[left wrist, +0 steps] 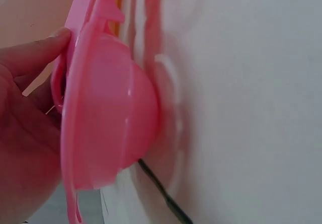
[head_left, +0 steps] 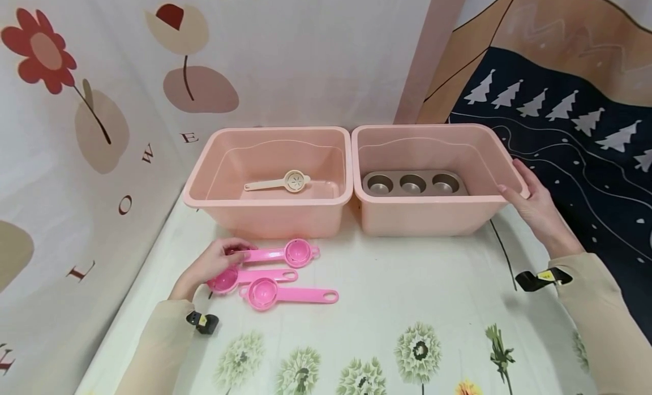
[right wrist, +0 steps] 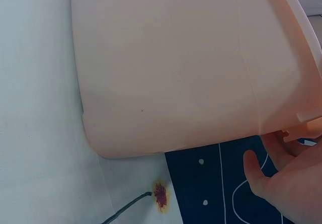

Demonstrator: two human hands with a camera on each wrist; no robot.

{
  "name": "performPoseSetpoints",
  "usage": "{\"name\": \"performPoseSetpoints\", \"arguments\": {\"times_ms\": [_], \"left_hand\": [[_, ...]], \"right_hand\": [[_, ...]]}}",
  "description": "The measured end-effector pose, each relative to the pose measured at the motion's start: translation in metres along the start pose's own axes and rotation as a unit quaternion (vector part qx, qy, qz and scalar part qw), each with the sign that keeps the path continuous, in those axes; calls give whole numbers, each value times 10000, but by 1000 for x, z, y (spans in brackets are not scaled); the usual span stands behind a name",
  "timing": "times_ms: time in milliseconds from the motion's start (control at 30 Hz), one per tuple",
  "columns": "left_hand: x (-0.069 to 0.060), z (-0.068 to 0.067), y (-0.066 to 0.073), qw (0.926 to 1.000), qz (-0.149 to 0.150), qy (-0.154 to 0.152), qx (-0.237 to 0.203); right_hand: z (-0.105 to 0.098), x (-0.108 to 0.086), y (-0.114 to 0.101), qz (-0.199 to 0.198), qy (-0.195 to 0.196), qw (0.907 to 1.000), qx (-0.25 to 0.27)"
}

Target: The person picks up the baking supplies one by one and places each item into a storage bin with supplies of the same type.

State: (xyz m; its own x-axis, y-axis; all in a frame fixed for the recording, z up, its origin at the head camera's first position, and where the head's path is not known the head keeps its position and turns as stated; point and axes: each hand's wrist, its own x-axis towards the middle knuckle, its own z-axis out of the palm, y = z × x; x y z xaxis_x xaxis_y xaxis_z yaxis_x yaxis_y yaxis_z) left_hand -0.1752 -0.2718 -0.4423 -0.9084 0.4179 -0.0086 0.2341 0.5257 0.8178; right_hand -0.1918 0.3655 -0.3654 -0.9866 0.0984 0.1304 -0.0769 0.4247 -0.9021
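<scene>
Three pink long-handled strainers lie in front of the left bin. My left hand (head_left: 211, 265) pinches the handle end of the rearmost pink strainer (head_left: 297, 253); a second one (head_left: 267, 275) lies just under that hand, and the third (head_left: 305, 295) is nearest the front. In the left wrist view, a pink bowl (left wrist: 108, 113) stands beside the thumb and fingers of the hand (left wrist: 27, 133). My right hand (head_left: 542, 214) grips the right rim of the right pink bin (head_left: 417, 217); the right wrist view has the hand (right wrist: 294, 178) at the bin's edge (right wrist: 176, 73).
The left pink bin (head_left: 275, 219) holds a cream strainer (head_left: 294, 181). Inside the right bin lies a metal muffin tray (head_left: 412, 183) with three cups showing. Both bins stand side by side against the printed cloth wall (head_left: 305, 55).
</scene>
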Motion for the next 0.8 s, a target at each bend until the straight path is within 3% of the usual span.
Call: {"name": "performPoseSetpoints", "arguments": {"times_ms": [233,800], "left_hand": [[1,0,0,9995,209,86,-217],[2,-2,8,9976,93,177,-669]], "right_hand": [[-1,1,2,50,-55,10000,39],[-1,2,4,118,-67,9999,-44]]}}
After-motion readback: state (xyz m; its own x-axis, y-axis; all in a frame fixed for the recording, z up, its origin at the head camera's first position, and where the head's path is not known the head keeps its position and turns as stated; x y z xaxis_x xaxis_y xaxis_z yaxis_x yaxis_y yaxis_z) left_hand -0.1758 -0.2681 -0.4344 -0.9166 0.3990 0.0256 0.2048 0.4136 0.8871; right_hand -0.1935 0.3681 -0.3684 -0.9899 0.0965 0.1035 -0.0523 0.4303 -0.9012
